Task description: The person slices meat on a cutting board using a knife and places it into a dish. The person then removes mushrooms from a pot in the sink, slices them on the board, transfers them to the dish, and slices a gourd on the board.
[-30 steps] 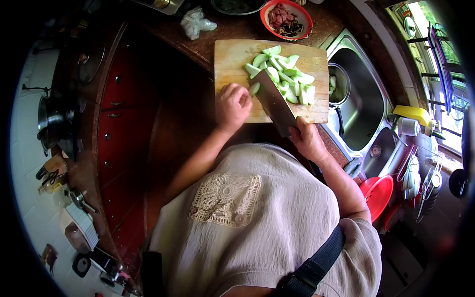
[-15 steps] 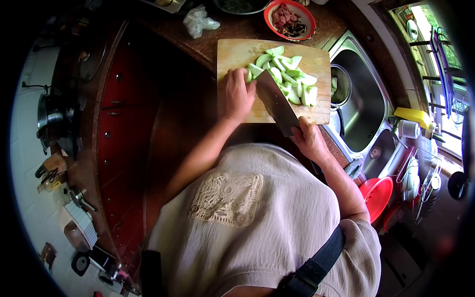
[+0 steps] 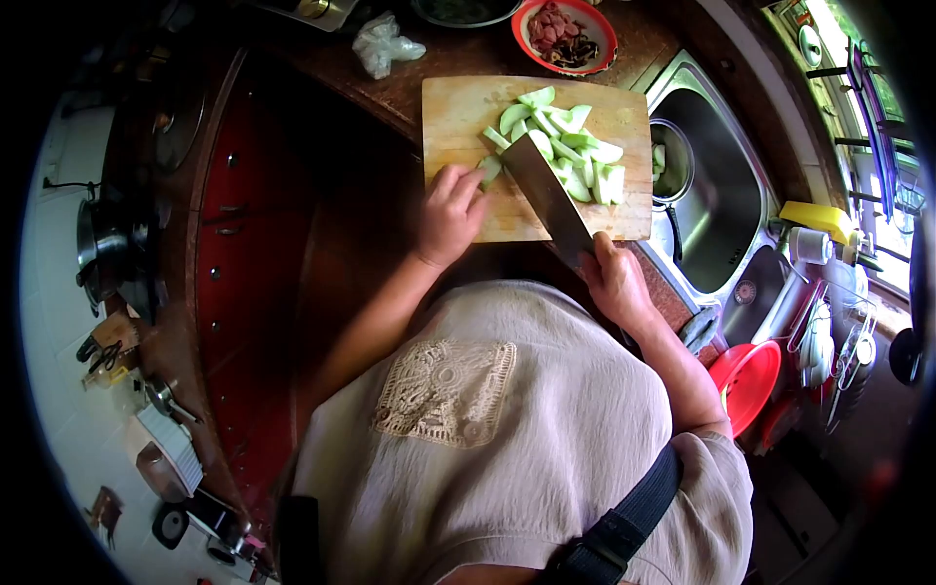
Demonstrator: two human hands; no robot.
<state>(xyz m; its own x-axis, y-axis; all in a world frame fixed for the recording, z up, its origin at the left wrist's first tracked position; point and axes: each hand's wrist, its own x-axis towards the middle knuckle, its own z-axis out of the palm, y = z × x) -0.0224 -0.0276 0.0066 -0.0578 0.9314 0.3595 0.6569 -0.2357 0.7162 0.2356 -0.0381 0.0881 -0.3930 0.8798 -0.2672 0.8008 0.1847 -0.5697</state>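
Observation:
On the wooden cutting board [image 3: 448,117] lies a pile of pale green vegetable pieces [image 3: 575,146], perhaps gourd or squash. My right hand [image 3: 619,281] grips the handle of a cleaver [image 3: 548,195], whose broad blade slants up and left to the near edge of the pile. At the board's left side, my left hand [image 3: 450,213] is closed, with fingertips on a cut piece of the green vegetable [image 3: 490,169]. This piece is apart from the blade tip.
Right of the board is a steel sink [image 3: 721,210] with a pot [image 3: 673,161] holding more green pieces. Behind the board stand a red-rimmed bowl [image 3: 612,44] of meat and dark pieces and a plastic bag [image 3: 385,45]. A red basin [image 3: 751,385] is at the right.
My left hand has drawn back slightly left and toward me, away from the blade, with a vegetable piece at its fingertips. The cleaver has shifted only a little.

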